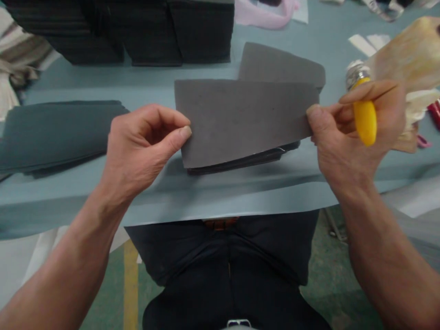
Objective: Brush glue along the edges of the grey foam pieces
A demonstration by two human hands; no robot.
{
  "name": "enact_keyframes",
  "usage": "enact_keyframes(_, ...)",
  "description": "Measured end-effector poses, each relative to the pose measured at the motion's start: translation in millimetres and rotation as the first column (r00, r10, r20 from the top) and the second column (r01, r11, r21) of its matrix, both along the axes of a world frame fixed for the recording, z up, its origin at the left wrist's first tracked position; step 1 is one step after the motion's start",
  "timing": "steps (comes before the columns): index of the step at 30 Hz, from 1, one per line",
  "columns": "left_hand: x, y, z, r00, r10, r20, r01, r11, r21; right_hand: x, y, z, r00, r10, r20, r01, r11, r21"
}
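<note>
My left hand [144, 144] pinches the left edge of a flat grey sheet [240, 121] between thumb and fingertips. At the sheet's right edge my right hand [357, 123] pinches it too. Tucked in that same hand is a brush with a yellow handle [365, 119], its whitish bristle end pointing away from me. The held sheet is raised over a pile of similar dark pieces [247, 160]. Another grey piece [278, 64] with rounded corners lies just behind it. Left of my left hand rests a stack of dark green-grey pieces [58, 133].
Tall stacks of black pieces [206, 34] stand at the back left. A stained yellowish container [409, 55] is at the right, near white scraps and a red object [436, 112]. Pink material [264, 13] lies at the back. The blue-green table cover [220, 204] ends close to me.
</note>
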State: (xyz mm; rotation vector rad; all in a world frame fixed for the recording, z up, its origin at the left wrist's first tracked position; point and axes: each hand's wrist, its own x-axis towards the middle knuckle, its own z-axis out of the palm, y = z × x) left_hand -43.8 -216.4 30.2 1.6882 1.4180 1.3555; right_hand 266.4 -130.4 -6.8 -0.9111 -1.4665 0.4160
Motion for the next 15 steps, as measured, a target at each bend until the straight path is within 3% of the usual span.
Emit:
enact_keyframes(6,-3.2,7.9,-1.9,0.995,-0.011,-0.095,0.01,1.0,-0.01,1.5,4.1,-3.2,1.0,0.004,0.002,-0.005,0.999,0.035)
enact_keyframes(15,-4.7,6.8,-8.6,0.992,-0.018,-0.122,0.008,0.997,-0.077,0.9,0.7,-3.6,0.998,-0.012,0.056,0.015,0.999,-0.053)
